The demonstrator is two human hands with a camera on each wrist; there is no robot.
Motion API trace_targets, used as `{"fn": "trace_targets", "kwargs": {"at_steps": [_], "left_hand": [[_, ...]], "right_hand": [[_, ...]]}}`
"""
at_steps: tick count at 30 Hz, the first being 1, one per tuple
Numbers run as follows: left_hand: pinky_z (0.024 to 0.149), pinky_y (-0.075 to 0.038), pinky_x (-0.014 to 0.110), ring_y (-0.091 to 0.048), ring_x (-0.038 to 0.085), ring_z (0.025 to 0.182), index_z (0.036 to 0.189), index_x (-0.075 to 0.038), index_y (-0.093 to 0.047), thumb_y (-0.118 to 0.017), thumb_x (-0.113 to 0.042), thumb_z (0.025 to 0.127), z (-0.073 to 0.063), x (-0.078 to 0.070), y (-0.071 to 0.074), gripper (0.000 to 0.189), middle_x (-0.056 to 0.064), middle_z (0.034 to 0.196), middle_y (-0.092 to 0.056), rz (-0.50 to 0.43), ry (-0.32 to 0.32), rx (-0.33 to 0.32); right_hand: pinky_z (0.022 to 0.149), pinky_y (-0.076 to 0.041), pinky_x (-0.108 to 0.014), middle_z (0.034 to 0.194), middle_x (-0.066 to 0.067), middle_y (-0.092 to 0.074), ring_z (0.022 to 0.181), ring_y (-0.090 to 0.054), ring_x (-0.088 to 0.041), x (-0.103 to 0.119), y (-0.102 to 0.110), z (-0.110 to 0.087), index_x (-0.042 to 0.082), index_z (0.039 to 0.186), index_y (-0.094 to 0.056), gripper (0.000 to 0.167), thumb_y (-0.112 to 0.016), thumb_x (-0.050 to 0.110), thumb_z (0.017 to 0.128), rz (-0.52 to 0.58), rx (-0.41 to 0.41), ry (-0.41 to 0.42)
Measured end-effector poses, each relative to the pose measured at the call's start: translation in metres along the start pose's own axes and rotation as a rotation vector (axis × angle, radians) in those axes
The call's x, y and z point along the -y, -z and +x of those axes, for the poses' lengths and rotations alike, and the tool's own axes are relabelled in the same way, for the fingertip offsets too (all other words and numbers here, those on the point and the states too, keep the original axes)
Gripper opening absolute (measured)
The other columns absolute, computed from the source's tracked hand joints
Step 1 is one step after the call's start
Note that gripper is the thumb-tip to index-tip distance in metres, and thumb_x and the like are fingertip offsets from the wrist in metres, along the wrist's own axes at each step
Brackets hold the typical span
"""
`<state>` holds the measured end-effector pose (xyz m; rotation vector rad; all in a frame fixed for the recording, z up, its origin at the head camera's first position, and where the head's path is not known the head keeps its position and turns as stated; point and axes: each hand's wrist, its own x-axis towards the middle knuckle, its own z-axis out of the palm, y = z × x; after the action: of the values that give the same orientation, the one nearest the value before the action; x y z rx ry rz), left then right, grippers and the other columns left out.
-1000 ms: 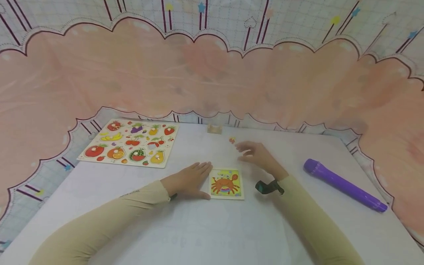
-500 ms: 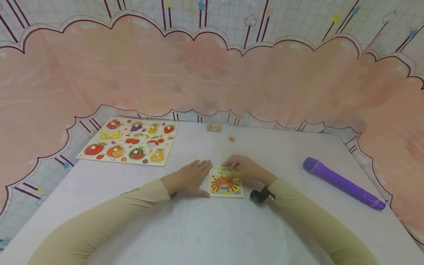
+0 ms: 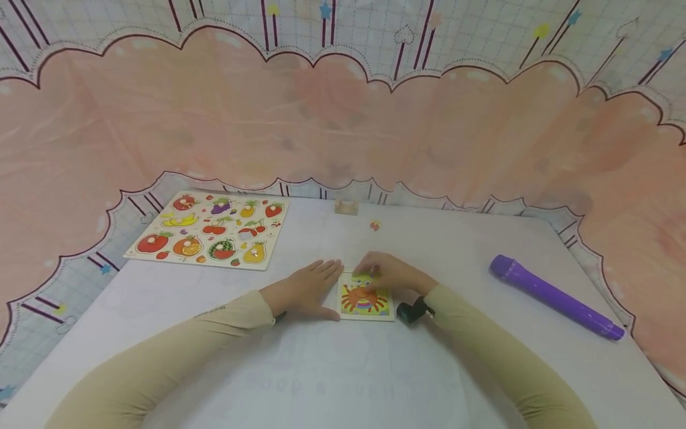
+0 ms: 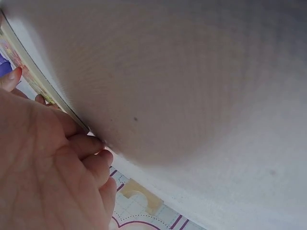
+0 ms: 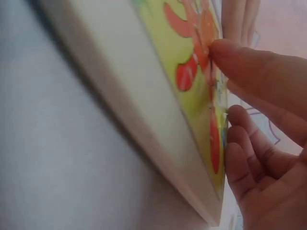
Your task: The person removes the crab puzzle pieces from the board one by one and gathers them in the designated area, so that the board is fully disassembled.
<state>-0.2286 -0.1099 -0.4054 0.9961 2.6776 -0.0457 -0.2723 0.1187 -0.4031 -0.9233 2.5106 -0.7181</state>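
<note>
Nearest you, the white worktop (image 3: 321,363) stretches between your sleeves (image 3: 166,351) up to the near edge of the crab puzzle (image 3: 365,305); its faint lettering is hard to read. The puzzle lies flat between your hands. Your left hand (image 3: 304,291) touches its left edge, fingers extended and thumb spread away. Your right hand (image 3: 399,275) bends over the far right corner and hides it; that thumb touches the crab, but I cannot tell whether the fingers pinch anything. A wide strip of surface separates your right arm from the purple stick (image 3: 557,299). Farther left sits the fruit board (image 3: 195,232). Beyond your right hand lies a small red-and-yellow piece (image 3: 374,225), its shape unclear, then a notched wooden block (image 3: 346,207) by the far edge.
</note>
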Motion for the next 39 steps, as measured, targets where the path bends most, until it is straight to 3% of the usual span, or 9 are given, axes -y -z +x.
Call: {"fn": "trace_targets", "kwargs": {"at_steps": [11, 19, 26, 39], "left_hand": [[0.121, -0.011, 0.039, -0.012, 0.024, 0.147, 0.151, -0.005, -0.013, -0.05, -0.072, 0.08, -0.001, 0.0002, -0.0004, 0.104, 0.011, 0.159, -0.011, 0.014, -0.001, -0.003], [0.121, -0.011, 0.038, -0.011, 0.022, 0.148, 0.151, -0.006, -0.014, -0.049, -0.07, 0.082, -0.0005, -0.0014, -0.0013, 0.1, 0.009, 0.159, -0.012, 0.025, -0.052, -0.049], [0.121, -0.012, 0.039, -0.012, 0.023, 0.148, 0.151, -0.006, -0.015, -0.05, -0.067, 0.083, -0.0027, -0.0039, -0.0002, 0.098, 0.009, 0.159, -0.013, 0.007, -0.06, -0.043], [0.121, -0.012, 0.039, -0.012, 0.022, 0.148, 0.151, -0.007, -0.014, -0.05, -0.068, 0.083, -0.0007, -0.0037, -0.0012, 0.098, 0.008, 0.159, -0.013, 0.017, -0.059, -0.037]], "right_hand": [[0.103, -0.043, -0.039, 0.114, -0.002, -0.06, 0.107, -0.052, -0.018, 0.0001, 0.0035, 0.0017, 0.014, 0.116, -0.067, 0.033, -0.071, 0.016, 0.084, 0.038, 0.057, 0.013], [0.096, -0.045, -0.035, 0.113, -0.002, -0.061, 0.105, -0.052, -0.018, -0.0016, 0.0007, 0.0018, 0.014, 0.116, -0.067, 0.032, -0.07, 0.013, 0.084, 0.053, 0.028, 0.014], [0.101, -0.045, -0.037, 0.114, 0.001, -0.061, 0.108, -0.052, -0.017, -0.0041, -0.0017, 0.0016, 0.018, 0.117, -0.067, 0.033, -0.07, 0.014, 0.084, 0.075, 0.01, -0.022], [0.102, -0.045, -0.039, 0.114, 0.002, -0.058, 0.109, -0.051, -0.018, -0.0035, 0.0018, -0.0036, 0.02, 0.119, -0.066, 0.035, -0.065, 0.008, 0.087, 0.077, 0.028, -0.012]]}}
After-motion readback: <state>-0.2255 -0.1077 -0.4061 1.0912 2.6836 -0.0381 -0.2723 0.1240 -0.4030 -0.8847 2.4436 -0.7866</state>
